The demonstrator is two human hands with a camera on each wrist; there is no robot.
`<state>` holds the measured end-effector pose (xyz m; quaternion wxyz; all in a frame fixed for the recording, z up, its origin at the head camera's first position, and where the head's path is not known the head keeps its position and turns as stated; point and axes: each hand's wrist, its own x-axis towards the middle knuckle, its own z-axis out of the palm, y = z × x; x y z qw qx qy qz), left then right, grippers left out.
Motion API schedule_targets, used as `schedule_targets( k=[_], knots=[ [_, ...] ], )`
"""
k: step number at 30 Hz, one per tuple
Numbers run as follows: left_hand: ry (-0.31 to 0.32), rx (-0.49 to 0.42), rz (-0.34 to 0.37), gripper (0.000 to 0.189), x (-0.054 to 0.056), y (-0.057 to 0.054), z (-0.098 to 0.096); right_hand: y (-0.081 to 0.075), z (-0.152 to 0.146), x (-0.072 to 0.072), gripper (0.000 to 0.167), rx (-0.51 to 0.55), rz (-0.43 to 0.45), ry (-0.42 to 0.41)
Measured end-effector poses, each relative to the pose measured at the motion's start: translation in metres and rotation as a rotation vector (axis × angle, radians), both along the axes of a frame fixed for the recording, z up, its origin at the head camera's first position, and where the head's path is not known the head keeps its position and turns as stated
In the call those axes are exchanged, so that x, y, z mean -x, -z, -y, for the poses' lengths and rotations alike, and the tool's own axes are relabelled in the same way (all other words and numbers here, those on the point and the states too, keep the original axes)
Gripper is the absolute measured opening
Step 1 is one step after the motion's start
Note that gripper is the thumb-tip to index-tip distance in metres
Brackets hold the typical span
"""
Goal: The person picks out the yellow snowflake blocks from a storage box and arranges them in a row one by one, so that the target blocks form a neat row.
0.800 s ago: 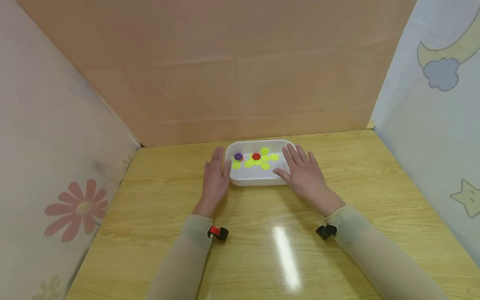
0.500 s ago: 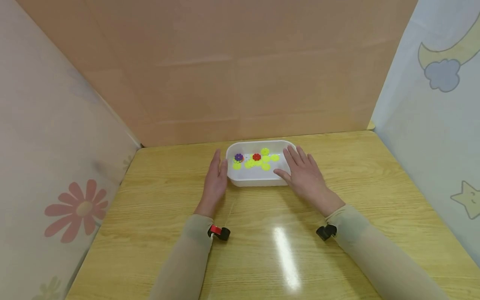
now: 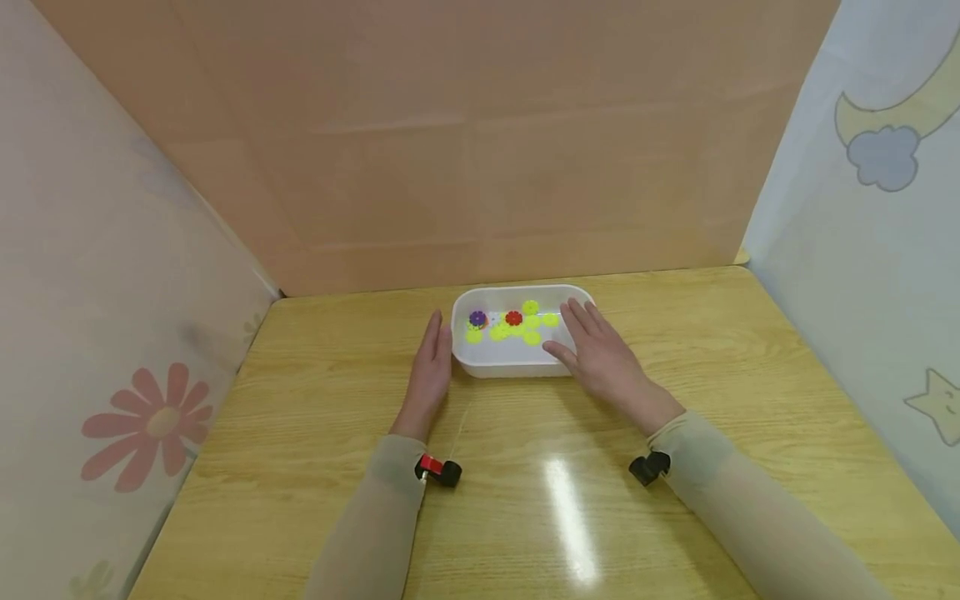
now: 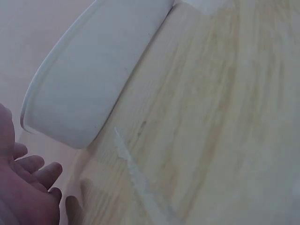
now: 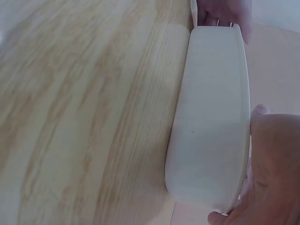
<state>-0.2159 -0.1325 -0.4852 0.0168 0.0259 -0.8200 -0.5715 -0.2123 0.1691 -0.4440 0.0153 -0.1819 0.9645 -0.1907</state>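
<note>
A white plastic tray (image 3: 510,371) with rounded corners sits toward the back of the table. In it lie flower-shaped plastic discs: several yellow discs (image 3: 532,337), a purple disc (image 3: 477,318), a red disc (image 3: 513,318) and a white disc (image 3: 493,319). My left hand (image 3: 429,375) is upright along the tray's left end, fingers extended and palm facing it. My right hand (image 3: 607,362) lies over the right end, its fingers stretched across the rim and thumb apart. The right wrist view shows that hand (image 5: 276,164) right at the tray's rim.
The wooden table (image 3: 330,467) extends in front of the tray and to both sides. A tan panel (image 3: 480,167) closes off the back. Printed walls stand left and right, with a flower (image 3: 161,423) and a cloud (image 3: 885,158). Each wrist carries a small black camera (image 3: 450,473).
My left thumb has drawn back from over the tray's left rim and lies beside the fingers. The right hand's fingers are closer together. The tray and discs stay in place.
</note>
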Motion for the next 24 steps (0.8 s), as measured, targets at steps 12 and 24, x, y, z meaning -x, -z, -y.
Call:
schedule_targets(
  k=[12, 24],
  knots=[
    [-0.010, -0.029, 0.008, 0.070, 0.000, 0.007, 0.001, 0.004, 0.013, 0.004, 0.092, 0.048, 0.014, -0.013],
    [-0.046, -0.046, -0.051, 0.068, 0.001, 0.011, 0.008, 0.004, 0.023, 0.008, 0.090, 0.073, -0.023, -0.042]
  ],
)
